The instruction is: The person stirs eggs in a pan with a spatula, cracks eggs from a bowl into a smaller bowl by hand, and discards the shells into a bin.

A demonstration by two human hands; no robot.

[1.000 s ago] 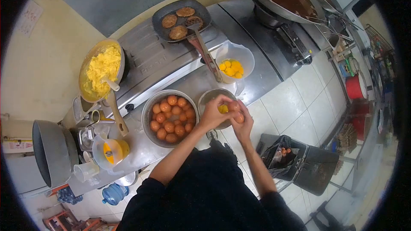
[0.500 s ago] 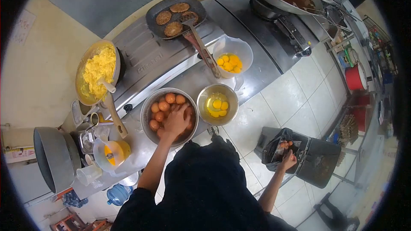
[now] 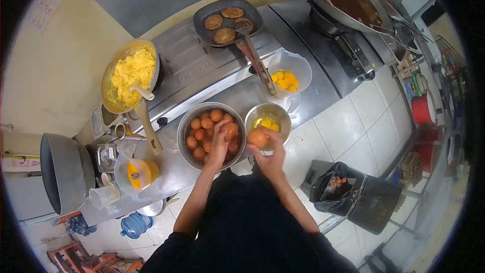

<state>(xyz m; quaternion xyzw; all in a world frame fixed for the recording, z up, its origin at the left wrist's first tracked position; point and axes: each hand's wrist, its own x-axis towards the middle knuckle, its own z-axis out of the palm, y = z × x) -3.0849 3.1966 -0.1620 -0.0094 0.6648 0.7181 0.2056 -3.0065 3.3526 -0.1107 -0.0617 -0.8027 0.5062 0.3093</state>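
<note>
Over the right side of a metal pot of brown eggs (image 3: 200, 135), my left hand (image 3: 218, 147) has its fingers closed round a brown egg (image 3: 231, 131). My right hand (image 3: 272, 157) grips another brown egg (image 3: 258, 138) between thumb and fingers, at the near edge of a steel bowl (image 3: 249, 117). That bowl holds several cracked eggs, partly hidden by the hand. Behind it stands a clear plastic jug (image 3: 304, 73) with several yolks in it.
A pan of scrambled egg (image 3: 132, 76) is at the left and a pan with patties (image 3: 213, 21) at the back. A jug of yellow liquid (image 3: 146, 173), a large grey pot (image 3: 65, 174), a wok (image 3: 348, 0) and a bin with eggshells (image 3: 328, 205) surround the work spot.
My right hand has come from the bin to the steel bowl and now grips an egg. My left hand has lifted from among the eggs, holding one. The view has shifted slightly.
</note>
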